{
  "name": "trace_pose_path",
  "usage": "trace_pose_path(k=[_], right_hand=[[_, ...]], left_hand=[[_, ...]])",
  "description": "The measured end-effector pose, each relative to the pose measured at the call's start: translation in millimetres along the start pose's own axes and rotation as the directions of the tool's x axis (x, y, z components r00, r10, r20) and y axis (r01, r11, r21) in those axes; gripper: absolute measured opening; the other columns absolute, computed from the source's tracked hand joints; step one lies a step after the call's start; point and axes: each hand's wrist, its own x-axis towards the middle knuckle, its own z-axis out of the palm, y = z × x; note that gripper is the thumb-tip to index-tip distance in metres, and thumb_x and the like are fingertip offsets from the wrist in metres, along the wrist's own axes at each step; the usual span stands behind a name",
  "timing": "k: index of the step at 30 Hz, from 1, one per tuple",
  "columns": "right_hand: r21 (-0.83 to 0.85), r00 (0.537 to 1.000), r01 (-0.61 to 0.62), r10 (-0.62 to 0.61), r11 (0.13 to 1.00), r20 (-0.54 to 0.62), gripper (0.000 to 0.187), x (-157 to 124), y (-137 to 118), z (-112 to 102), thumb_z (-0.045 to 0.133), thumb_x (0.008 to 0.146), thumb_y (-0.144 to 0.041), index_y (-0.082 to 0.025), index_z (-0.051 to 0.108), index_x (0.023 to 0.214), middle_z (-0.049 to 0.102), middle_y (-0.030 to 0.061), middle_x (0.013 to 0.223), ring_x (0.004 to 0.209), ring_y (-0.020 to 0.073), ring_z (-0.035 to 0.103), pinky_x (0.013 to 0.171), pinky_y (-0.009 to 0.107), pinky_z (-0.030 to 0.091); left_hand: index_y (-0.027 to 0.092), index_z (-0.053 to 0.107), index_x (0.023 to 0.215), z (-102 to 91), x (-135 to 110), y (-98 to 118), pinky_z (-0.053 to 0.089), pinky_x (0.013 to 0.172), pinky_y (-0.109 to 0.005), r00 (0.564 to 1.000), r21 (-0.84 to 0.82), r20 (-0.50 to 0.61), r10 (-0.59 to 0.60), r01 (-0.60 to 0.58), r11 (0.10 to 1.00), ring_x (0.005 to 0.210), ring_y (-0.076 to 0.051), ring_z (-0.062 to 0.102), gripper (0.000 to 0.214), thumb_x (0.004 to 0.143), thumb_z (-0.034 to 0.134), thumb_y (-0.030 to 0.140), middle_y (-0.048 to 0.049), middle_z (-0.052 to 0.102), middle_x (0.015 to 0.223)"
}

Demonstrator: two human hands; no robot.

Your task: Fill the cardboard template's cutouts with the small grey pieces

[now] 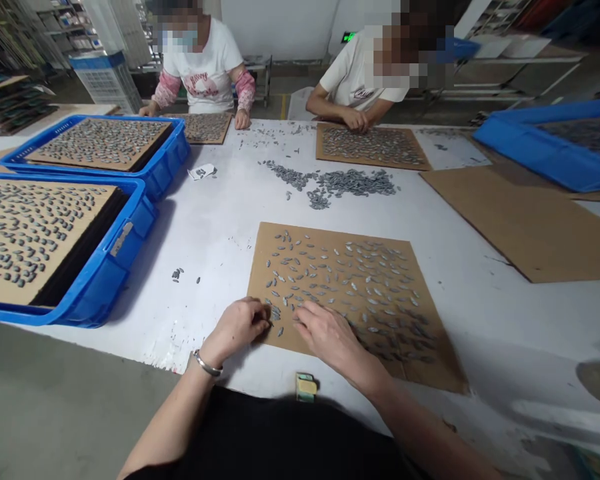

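A square cardboard sheet [445, 373] lies on the white table [220, 220] before me, covered with several small grey metal pieces [350, 280] laid out in rows. My left hand [237, 327], with a bracelet at the wrist, rests at the sheet's near left corner, fingers curled in a pinch on a small grey piece. My right hand [330, 337] lies on the sheet just beside it, fingers bent down onto the pieces.
A loose heap of grey pieces [340, 183] lies mid-table. Two blue crates [105, 273] [165, 167] with loaded cardboard sheets stand at left, another blue crate [540, 150] at right. Bare cardboard [525, 220] lies right. Two people sit opposite with their own sheets. A small yellow-green object [306, 387] sits at the near edge.
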Motion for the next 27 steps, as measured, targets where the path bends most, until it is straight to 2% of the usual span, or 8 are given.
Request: trace_pose_path(k=[4, 9, 13, 17, 20, 22, 24, 27], right_hand=[[0.032, 0.991, 0.131, -0.131, 0.991, 0.024, 0.024, 1.1, -10.7, 1.1, 0.049, 0.100, -0.012, -0.023, 0.069, 0.094, 0.067, 0.0043, 0.096, 0.086, 0.0182, 0.062, 0.079, 0.030, 0.044], [0.016, 0.989, 0.124, -0.124, 0.992, 0.074, 0.024, 5.9, -18.5, 3.8, 0.048, 0.101, -0.012, -0.020, 0.070, 0.096, 0.069, 0.0066, 0.098, 0.088, 0.0194, 0.064, 0.081, 0.031, 0.046], [0.054, 0.995, 0.095, -0.096, 0.994, 0.028, 0.022, -12.4, -13.2, 1.1, 0.050, 0.102, -0.019, -0.020, 0.070, 0.093, 0.069, 0.0063, 0.097, 0.087, 0.0195, 0.065, 0.080, 0.031, 0.048], [0.176, 0.994, -0.025, 0.044, 0.984, -0.104, 0.022, -45.7, 14.8, 6.7, 0.049, 0.100, -0.021, -0.023, 0.071, 0.096, 0.071, 0.0051, 0.100, 0.090, 0.0180, 0.067, 0.081, 0.029, 0.049], [0.205, 0.956, -0.192, 0.230, 0.960, -0.181, 0.023, -66.2, 46.6, 12.7, 0.048, 0.098, -0.023, -0.023, 0.071, 0.094, 0.072, 0.0053, 0.099, 0.089, 0.0187, 0.068, 0.077, 0.029, 0.049], [0.181, 0.925, -0.278, 0.313, 0.944, -0.213, 0.023, -72.5, 64.7, 13.8, 0.049, 0.098, -0.024, -0.023, 0.072, 0.094, 0.073, 0.0061, 0.098, 0.089, 0.0198, 0.068, 0.075, 0.029, 0.049], [0.140, 0.914, -0.318, 0.342, 0.938, -0.219, 0.023, -71.4, 75.2, 12.1, 0.049, 0.097, -0.024, -0.023, 0.072, 0.095, 0.073, 0.0067, 0.099, 0.089, 0.0206, 0.068, 0.074, 0.029, 0.048], [0.076, 0.924, -0.316, 0.325, 0.946, -0.200, 0.023, -59.1, 76.4, 6.0, 0.050, 0.098, -0.020, -0.022, 0.073, 0.095, 0.073, 0.0065, 0.100, 0.089, 0.0203, 0.068, 0.075, 0.029, 0.047]], left_hand=[[0.023, 0.068, 0.090, 10.0, -15.4, -0.9, 0.053, 0.082, -0.033, 0.999, 0.071, -0.016, 0.035, -0.034, 0.997, 0.090, -0.021, 0.066, 0.019, 0.084, 0.055, 0.011, -0.0054, 0.070, 0.095], [0.022, 0.066, 0.090, 13.5, -18.0, -3.7, 0.053, 0.082, -0.032, 0.998, 0.168, -0.032, 0.048, -0.042, 0.985, 0.089, -0.020, 0.065, 0.020, 0.089, 0.051, 0.009, -0.0063, 0.068, 0.094], [0.021, 0.062, 0.090, 15.5, -17.5, -8.4, 0.053, 0.076, -0.032, 0.997, 0.228, -0.038, 0.072, -0.062, 0.972, 0.083, -0.020, 0.065, 0.015, 0.093, 0.050, 0.012, -0.0069, 0.067, 0.095], [0.023, 0.059, 0.093, 16.3, -19.6, -13.0, 0.053, 0.073, -0.033, 0.983, 0.248, -0.084, 0.165, -0.140, 0.959, 0.079, -0.019, 0.063, 0.015, 0.095, 0.048, 0.013, -0.0056, 0.065, 0.095], [0.024, 0.058, 0.095, 13.9, -20.7, -16.4, 0.054, 0.075, -0.033, 0.971, 0.187, -0.111, 0.212, -0.189, 0.964, 0.083, -0.020, 0.064, 0.012, 0.097, 0.048, 0.018, -0.0049, 0.065, 0.096], [0.024, 0.057, 0.095, 10.6, -19.8, -19.2, 0.052, 0.073, -0.032, 0.969, 0.136, -0.149, 0.196, -0.176, 0.975, 0.082, -0.019, 0.064, 0.010, 0.099, 0.048, 0.023, -0.0042, 0.066, 0.096], [0.025, 0.056, 0.093, 6.6, -17.1, -21.9, 0.050, 0.069, -0.031, 0.967, 0.100, -0.209, 0.145, -0.127, 0.987, 0.074, -0.017, 0.062, 0.010, 0.100, 0.049, 0.027, -0.0018, 0.066, 0.087], [0.025, 0.055, 0.087, 1.0, -11.1, -24.5, 0.046, 0.063, -0.029, 0.955, 0.079, -0.284, 0.089, -0.069, 0.994, 0.064, -0.016, 0.057, 0.011, 0.097, 0.052, 0.029, 0.0015, 0.062, 0.074]])
